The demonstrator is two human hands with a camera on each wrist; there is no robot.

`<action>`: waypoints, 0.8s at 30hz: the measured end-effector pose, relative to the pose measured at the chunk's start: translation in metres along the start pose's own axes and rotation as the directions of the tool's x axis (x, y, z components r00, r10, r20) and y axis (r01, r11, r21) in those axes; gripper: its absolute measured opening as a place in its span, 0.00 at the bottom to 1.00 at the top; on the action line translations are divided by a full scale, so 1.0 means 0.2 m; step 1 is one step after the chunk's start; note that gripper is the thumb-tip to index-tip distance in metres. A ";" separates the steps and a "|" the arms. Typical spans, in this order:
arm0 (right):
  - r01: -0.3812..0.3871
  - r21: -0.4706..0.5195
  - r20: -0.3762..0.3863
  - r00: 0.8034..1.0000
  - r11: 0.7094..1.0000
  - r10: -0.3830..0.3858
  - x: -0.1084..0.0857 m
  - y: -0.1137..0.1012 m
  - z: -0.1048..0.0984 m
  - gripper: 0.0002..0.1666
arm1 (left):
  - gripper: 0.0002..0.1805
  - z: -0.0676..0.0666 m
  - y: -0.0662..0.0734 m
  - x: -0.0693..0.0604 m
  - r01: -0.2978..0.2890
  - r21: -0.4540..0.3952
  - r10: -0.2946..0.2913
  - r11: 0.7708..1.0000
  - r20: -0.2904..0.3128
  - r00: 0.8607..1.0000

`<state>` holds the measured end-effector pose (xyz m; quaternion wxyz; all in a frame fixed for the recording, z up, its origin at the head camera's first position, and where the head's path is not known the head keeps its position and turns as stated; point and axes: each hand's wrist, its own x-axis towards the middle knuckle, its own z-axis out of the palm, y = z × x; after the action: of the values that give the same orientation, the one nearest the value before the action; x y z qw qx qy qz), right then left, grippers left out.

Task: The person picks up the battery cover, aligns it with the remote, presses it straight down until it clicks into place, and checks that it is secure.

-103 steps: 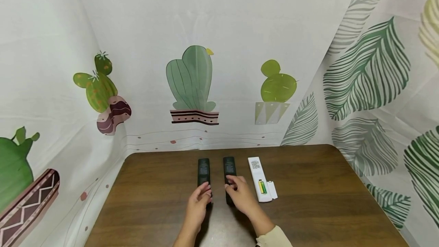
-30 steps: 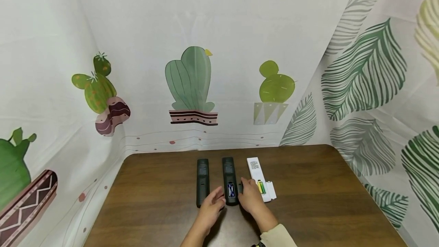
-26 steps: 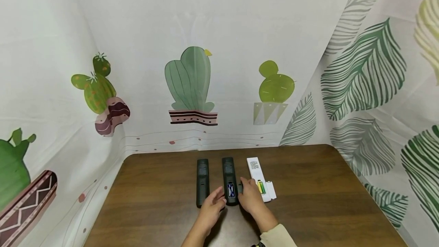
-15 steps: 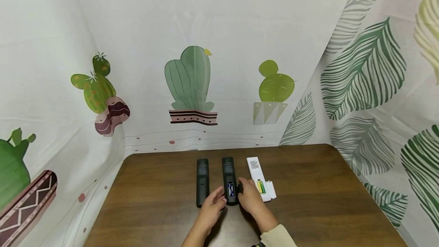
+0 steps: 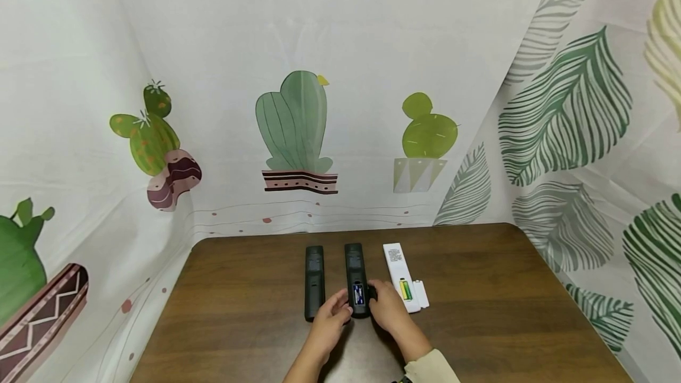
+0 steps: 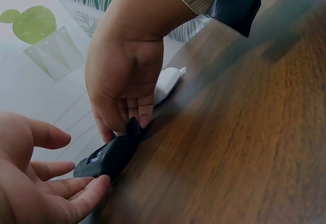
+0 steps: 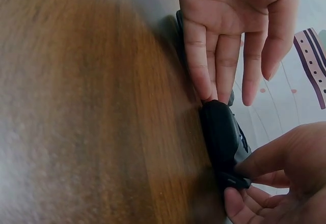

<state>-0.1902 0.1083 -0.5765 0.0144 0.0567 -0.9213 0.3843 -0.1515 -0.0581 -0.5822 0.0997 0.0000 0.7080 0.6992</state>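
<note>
Cover (image 7: 234,179) now off middle remote (image 5: 354,268), pinched by right hand (image 5: 386,306), left hand (image 5: 327,320) straight-fingered; white remote (image 5: 396,260), rightward of middle, open; black remote (image 5: 314,281), leftward, covered.

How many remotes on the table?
3: a closed black remote at left, an open-backed black remote between the left hand and right hand, and a white remote at right. No others seem hidden.

Right sleeve (image 5: 432,366): cream, ribbed-looking cuff. Black angular wrist device (image 6: 236,7) against the sleeve, two small round dots on it. Right hand (image 5: 388,307) bare, past the sleeve.
</note>
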 end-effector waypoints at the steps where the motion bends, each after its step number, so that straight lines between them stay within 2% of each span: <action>1: 0.002 0.001 0.002 1.000 1.000 -0.002 0.00 0.00 0.00 0.24 | 0.29 0.00 0.00 0.00 0.001 -0.001 -0.001 1.000 -0.010 1.000; 9: 0.008 0.005 0.017 1.000 1.000 -0.008 0.00 0.00 0.01 0.24 | 0.24 0.02 -0.02 0.01 0.005 -0.001 -0.005 1.000 -0.119 0.993; 24: -0.011 0.017 0.026 1.000 1.000 0.010 0.00 -0.01 0.00 0.24 | 0.23 0.04 -0.01 0.02 -0.001 -0.081 -0.011 0.997 -0.148 0.989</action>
<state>-0.1898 0.1073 -0.5759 0.0001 0.0569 -0.9185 0.3914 -0.1546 -0.0500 -0.5850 0.0484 -0.0581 0.6845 0.7251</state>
